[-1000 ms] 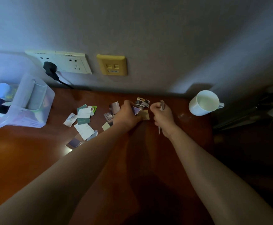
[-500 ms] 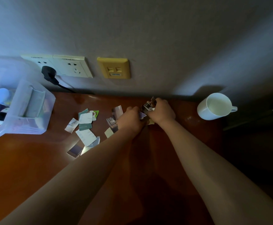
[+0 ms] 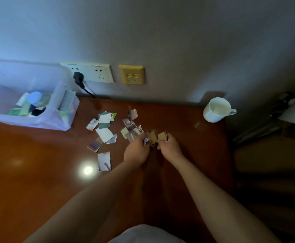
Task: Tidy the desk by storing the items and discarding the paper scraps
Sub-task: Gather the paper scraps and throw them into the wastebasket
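Desk tidy, early stage: left hand (image 3: 137, 151) and right hand (image 3: 170, 149) each pinch gathered scraps (image 3: 153, 136) mid-desk (image 3: 38, 181); loose scraps (image 3: 104, 134) lie scattered leftward, mug (image 3: 215, 110) unstored, storage bin (image 3: 62, 120) partly filled.

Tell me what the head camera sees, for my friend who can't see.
A person's bare-hand left grip and right grip pinch a bunch of paper scraps over a brown desk. Other loose scraps lie to their left, near a clear box; a white mug stands at the right.
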